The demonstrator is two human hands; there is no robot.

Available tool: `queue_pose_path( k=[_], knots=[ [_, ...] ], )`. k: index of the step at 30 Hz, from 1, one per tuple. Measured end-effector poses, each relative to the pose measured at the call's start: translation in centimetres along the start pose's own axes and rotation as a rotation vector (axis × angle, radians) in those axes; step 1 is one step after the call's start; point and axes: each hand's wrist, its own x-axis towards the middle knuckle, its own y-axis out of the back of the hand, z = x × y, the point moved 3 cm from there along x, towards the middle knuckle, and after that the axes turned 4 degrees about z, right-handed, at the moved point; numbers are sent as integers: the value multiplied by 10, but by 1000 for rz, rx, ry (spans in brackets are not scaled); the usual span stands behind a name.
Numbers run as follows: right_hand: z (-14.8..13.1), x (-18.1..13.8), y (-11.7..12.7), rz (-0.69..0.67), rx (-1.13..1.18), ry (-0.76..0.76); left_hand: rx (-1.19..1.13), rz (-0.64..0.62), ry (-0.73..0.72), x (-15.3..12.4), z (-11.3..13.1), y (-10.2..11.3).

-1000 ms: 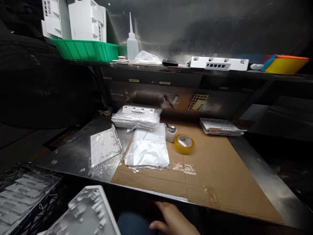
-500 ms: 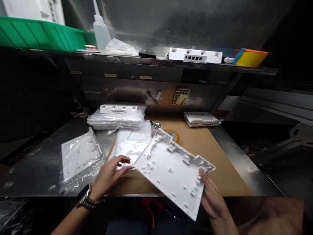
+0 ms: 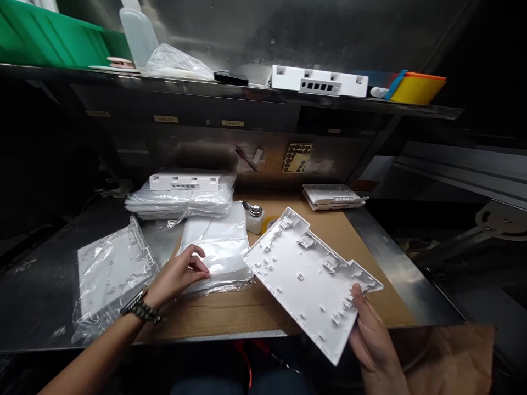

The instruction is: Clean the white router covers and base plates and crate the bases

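My right hand (image 3: 373,334) grips the right corner of a white plastic housing panel (image 3: 302,285), thumb on its inner face. The panel is tilted, with its clips and posts facing me. At the near left part of a stack of clear plastic bags (image 3: 216,236), my left hand (image 3: 179,274) has its thumb and fingers drawn together in a pinch on the top bag. How much of the bag lies between the fingertips is hard to see. To the left of that hand, another white panel (image 3: 111,269) lies in a clear bag.
Bagged panels are piled at the back left, a white housing (image 3: 185,181) on top. A pump bottle (image 3: 255,219) and yellow tape (image 3: 268,223) stand behind the held panel. More panels (image 3: 333,196) lie back right on cardboard (image 3: 382,280). A metal shelf (image 3: 247,92) crosses above.
My left hand has moved from the held panel's left corner onto the bag stack, and its fingers have drawn together. The panel has shifted right in my right hand. The view has moved too.
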Motion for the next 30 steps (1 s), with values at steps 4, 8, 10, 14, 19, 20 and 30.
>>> queue_pose_path(
  k=[4,8,10,14,19,20,30],
  knots=[
    [6,5,1,37,8,-35,-149,-54,70,19,-12,11],
    [24,8,-4,2,-6,-166,-172,32,53,21,-15,17],
    [38,5,-10,-68,-24,-277,-144,67,29,16,-11,14],
    [63,-10,-34,-277,-136,-368,-216,9,-3,10,5,2],
    [89,-39,-93,-693,-231,-341,-429,-17,-20,1,31,-1],
    [92,-44,-106,-772,-230,-339,-451,-40,-22,-3,37,-4],
    [107,-35,-124,-721,-230,-347,-407,-18,-101,-11,23,-49]
  ],
)
